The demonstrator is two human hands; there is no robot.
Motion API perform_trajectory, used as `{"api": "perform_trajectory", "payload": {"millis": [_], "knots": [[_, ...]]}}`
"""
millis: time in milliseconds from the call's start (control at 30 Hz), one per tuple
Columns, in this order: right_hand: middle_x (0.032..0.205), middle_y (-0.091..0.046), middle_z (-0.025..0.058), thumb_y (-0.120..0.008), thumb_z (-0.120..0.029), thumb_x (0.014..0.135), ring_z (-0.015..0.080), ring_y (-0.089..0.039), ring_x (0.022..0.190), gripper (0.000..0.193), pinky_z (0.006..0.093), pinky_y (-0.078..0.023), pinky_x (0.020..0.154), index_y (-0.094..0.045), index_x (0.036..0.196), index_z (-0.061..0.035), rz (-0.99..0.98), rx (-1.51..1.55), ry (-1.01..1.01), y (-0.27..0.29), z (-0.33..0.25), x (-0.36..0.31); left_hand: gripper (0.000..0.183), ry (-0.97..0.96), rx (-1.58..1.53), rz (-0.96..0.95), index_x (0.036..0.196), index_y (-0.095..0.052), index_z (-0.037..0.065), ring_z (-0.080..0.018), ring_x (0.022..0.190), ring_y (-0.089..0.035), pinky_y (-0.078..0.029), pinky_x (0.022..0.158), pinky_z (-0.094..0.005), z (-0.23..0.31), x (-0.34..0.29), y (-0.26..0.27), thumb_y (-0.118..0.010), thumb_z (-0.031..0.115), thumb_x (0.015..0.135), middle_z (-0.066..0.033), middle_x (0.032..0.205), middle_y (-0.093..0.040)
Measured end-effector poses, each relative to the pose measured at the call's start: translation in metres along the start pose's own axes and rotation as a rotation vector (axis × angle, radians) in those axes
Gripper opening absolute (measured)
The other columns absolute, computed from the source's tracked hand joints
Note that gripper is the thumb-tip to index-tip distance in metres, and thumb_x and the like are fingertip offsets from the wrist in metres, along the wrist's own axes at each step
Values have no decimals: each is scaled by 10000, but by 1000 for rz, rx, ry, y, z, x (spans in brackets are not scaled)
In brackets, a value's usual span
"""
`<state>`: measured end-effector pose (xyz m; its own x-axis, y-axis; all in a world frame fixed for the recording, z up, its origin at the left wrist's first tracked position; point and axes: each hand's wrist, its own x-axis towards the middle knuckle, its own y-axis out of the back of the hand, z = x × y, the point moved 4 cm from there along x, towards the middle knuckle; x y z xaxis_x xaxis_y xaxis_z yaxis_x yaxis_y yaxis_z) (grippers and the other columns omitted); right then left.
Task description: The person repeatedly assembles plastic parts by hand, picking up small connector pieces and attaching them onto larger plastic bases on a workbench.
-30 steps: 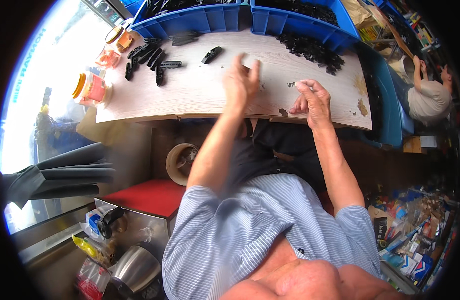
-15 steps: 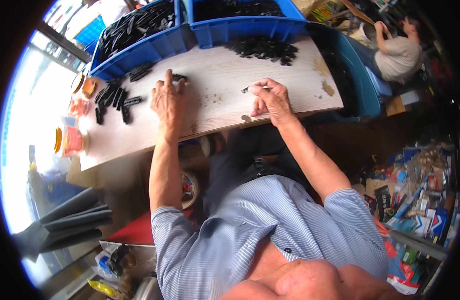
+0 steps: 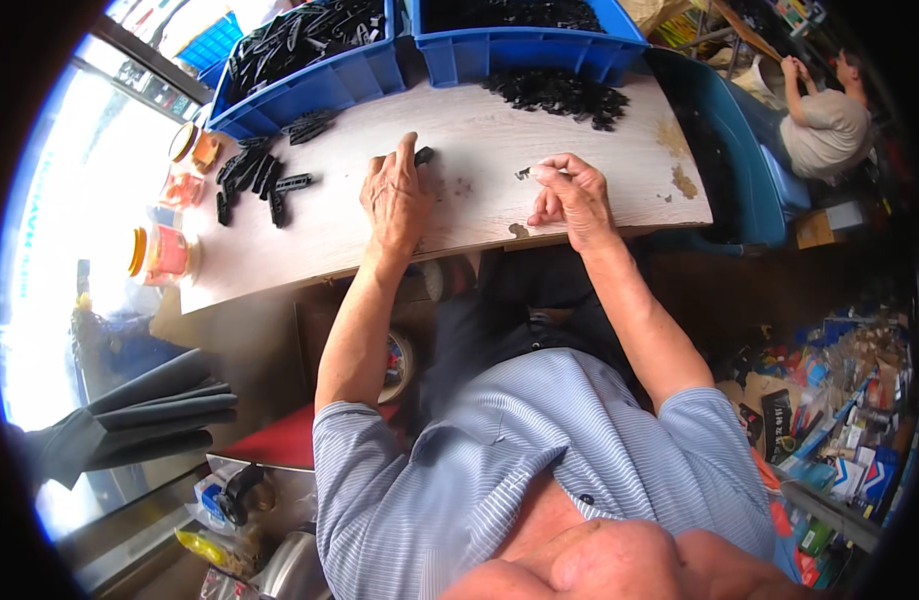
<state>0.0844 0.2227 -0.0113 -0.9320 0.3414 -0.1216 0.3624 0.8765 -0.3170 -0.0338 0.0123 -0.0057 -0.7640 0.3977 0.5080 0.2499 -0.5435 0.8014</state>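
Observation:
My left hand (image 3: 393,205) is over the middle of the table, its index finger stretched forward. A black plastic piece (image 3: 423,155) shows at the right side of its fingers, gripped there and partly hidden by them. Near the front edge, my right hand (image 3: 577,195) pinches a small black part (image 3: 524,174) between thumb and index finger, its tip sticking out to the left. To the left of my hands lies a loose group of long black plastic pieces (image 3: 251,172). A heap of small black parts (image 3: 559,98) spreads at the far right of the pale wooden table (image 3: 329,225).
Two blue bins (image 3: 319,95) (image 3: 529,52) of black parts stand along the far edge. Lidded jars (image 3: 164,252) line the left side. A teal tub (image 3: 744,170) adjoins the right edge, with a seated person (image 3: 827,120) beyond. Clutter (image 3: 829,400) lies at lower right.
My left hand has moved right across the table, and the black piece has travelled with it. My right hand keeps its pinch in about the same place. The whole view has shifted slightly.

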Motion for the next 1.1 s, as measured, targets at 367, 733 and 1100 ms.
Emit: {"api": "perform_trajectory", "payload": {"millis": [367, 733, 1100], "knots": [[518, -465, -4, -687, -195, 843, 133, -561, 471, 162, 322, -563, 477, -636, 914, -59, 2, 40, 53, -1, -1, 1, 220, 379, -1151, 45, 1052, -616, 28, -57, 721, -558, -447, 645, -203, 29, -30, -11, -711, 50, 855, -10, 825, -632], [617, -573, 3, -713, -139, 838, 96, -569, 525, 84, 259, -529, 521, -687, 880, -70, -32, 78, 84, 4, -7, -2, 256, 641, -1585, -305, 1049, -645, 10, -82, 624, -612, -527, 554, -232, 103, -32, -24, -742, 124, 841, -41, 795, -670], [732, -657, 14, -741, -132, 829, 78, -582, 608, 115, 235, -541, 588, -685, 888, -51, -61, 81, -3, 6, -2, -2, 287, 655, -1568, -431, 1067, -633, -26, -120, 718, -650, -549, 612, -250, 102, -28, -28, -715, 156, 861, -83, 851, -677]]}}
